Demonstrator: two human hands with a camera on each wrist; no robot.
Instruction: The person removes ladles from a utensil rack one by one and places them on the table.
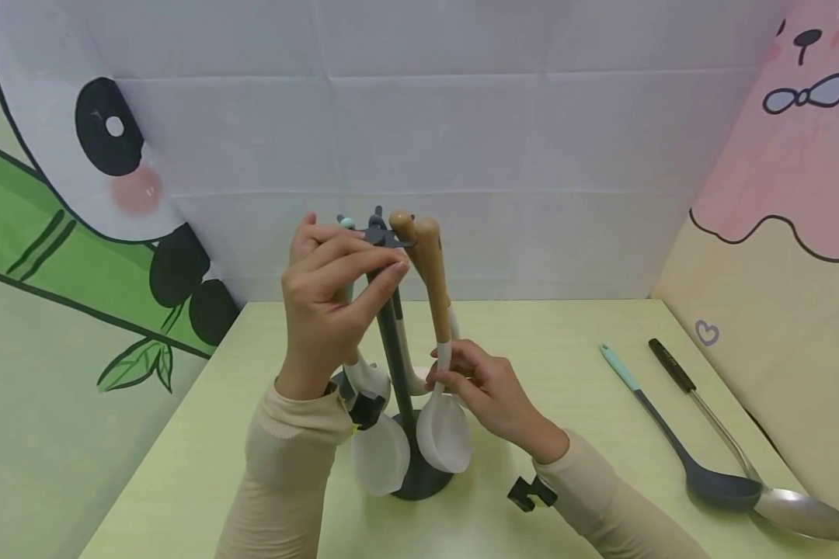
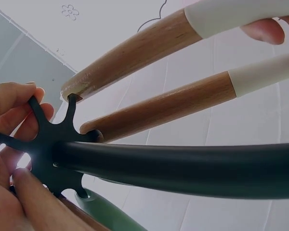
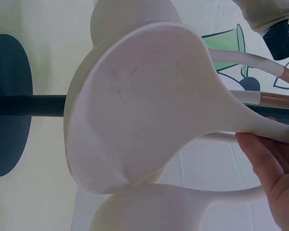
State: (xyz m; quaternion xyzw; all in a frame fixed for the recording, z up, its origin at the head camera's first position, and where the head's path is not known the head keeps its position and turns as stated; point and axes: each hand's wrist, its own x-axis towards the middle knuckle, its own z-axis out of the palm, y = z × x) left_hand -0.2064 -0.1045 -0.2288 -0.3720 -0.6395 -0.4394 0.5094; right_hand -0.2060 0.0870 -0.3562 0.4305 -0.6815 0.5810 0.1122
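Pale table w/ utensil stand, upright.
L. hand: fingers curled, gripping top hooks. R. hand: nearly closed, thumb & fingertips pinching white ladle neck.

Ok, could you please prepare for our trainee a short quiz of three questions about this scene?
1. Which hand pinches a white ladle: A) left, B) right, C) both?
2. True or false: the metal spoon lies on the table.
3. Fill in: the left hand grips the ____ of the stand.

Key:
1. B, the right hand.
2. True.
3. Top.
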